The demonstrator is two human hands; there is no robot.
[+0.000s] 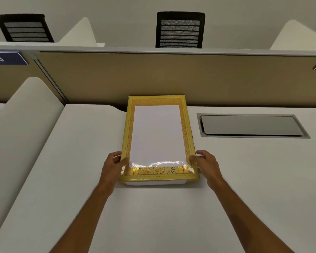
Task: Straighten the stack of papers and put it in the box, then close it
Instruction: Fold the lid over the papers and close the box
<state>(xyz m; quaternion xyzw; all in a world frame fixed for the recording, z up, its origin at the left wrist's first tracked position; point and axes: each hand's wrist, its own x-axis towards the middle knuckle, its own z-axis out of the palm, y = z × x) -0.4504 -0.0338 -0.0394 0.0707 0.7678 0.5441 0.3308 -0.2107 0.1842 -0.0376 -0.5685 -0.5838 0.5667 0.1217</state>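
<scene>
A flat yellow box with a gold patterned border [186, 128] lies on the white desk, its far end against the partition. Through the clear window of its lid I see white paper [157, 134]. A white base edge [155, 183] shows under the lid's near edge. My left hand [114, 164] grips the lid's near left corner, thumb on top. My right hand [207, 165] holds the near right corner the same way. The lid sits over the box, level with it.
The white desk [153, 216] stretches toward me. A grey cable hatch [250, 126] is set into it to the right of the box. A tan partition [171, 77] stands behind, with two black mesh chairs [180, 30] beyond. A curved white divider [26, 115] rises at left.
</scene>
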